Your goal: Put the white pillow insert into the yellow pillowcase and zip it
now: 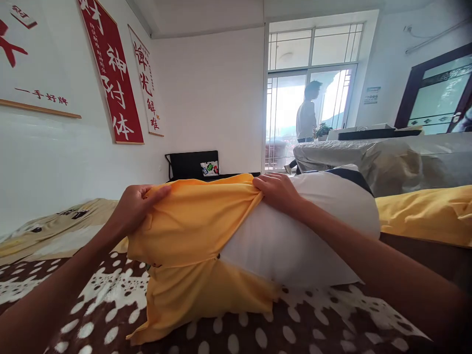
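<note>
A yellow pillowcase (pixel 195 211) is partly over a white pillow (pixel 295 250), covering its left end. My left hand (pixel 136 206) is closed on the upper left corner of the pillowcase, thumb lying on the cloth. With fingers curled over the opening's upper edge, my right hand (pixel 278 191) grips the pillowcase beside the pillow. The pillow's right part is bare, with a dark patch at its far corner. The lower layer of the pillowcase hangs onto the brown blanket with white spots (pixel 217 339).
At the left lies a beige printed cloth (pixel 73 226). Another yellow cloth (pixel 427 214) is at the right. Behind stand a black chair (pixel 184 164) and a plastic-covered table (pixel 335 152). A person (pixel 306 118) is by the glass doors.
</note>
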`<state>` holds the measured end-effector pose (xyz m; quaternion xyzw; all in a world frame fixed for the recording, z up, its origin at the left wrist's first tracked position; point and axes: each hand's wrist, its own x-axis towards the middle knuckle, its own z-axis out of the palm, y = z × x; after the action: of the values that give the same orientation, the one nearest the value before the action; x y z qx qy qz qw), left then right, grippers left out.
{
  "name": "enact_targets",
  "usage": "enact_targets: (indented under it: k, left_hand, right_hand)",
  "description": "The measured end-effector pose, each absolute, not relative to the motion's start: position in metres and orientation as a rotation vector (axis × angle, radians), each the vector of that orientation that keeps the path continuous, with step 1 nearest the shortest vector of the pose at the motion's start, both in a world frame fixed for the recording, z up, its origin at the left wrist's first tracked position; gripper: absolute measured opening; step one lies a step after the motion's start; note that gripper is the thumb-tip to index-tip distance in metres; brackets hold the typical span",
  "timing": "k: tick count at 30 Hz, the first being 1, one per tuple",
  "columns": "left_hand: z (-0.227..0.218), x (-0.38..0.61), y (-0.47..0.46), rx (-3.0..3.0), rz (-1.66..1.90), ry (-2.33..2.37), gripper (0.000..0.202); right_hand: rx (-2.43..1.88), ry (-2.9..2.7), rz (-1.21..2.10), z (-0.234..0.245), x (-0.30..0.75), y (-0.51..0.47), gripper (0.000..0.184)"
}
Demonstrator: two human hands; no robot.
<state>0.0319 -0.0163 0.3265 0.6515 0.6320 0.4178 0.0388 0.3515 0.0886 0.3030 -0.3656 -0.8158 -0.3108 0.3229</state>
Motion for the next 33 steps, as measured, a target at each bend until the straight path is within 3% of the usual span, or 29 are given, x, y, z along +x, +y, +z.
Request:
enact_targets:
  k: [4, 8, 10, 14, 18, 21, 25, 28, 31, 33]
  left_hand:
    - [0.33, 0.028, -0.017, 2.098, 0.968, 2.197, 0.055]
    - [0.332, 0.031, -0.012, 2.565, 0.381, 2.404, 0.035]
    - [0.331, 0.048, -0.008, 2.749, 0.434, 2.413, 0.029]
    - [0.322, 0.094, 0.004, 2.676, 0.736, 2.139, 0.05]
    - [0.311, 0.117, 0.009, 2.667, 0.672, 1.813, 0.062]
    - [0.308, 0.116, 0.0, 2.691, 0.657, 1.773, 0.06]
    - [0.306, 0.113, -0.019, 2.752, 0.611, 1.765, 0.06]
    - [0.298, 0.114, -0.031, 2.933, 0.734, 1.76, 0.053]
    - [0.29, 0.112, -0.041, 3.416, 1.092, 1.64, 0.035]
    - [0.289, 0.108, -0.047, 3.681, 1.345, 1.506, 0.024]
  right_hand:
    - [-0.867, -1.846, -1.074, 0.29, 0.347, 0.091, 0.024]
    - [-0.646, -1.902, -1.067, 0.271, 0.337, 0.087, 0.03]
    - [-0.526, -1.914, -1.082, 0.265, 0.336, 0.08, 0.031]
    - [-0.167, -2.028, -1.109, 0.26, 0.345, 0.062, 0.027]
    - [-0.139, -2.153, -1.078, 0.265, 0.366, 0.042, 0.022]
    - [-0.492, -2.371, -0.689, 0.286, 0.381, 0.026, 0.016]
    - [-0.728, -2.571, 0.245, 0.327, 0.394, 0.02, 0.033]
    - [-0.821, -2.431, 0.291, 0.34, 0.392, 0.034, 0.039]
    - [-0.889, -2.601, 0.327, 0.333, 0.38, 0.059, 0.05]
    - [-0.904, -2.746, 0.419, 0.326, 0.37, 0.072, 0.041]
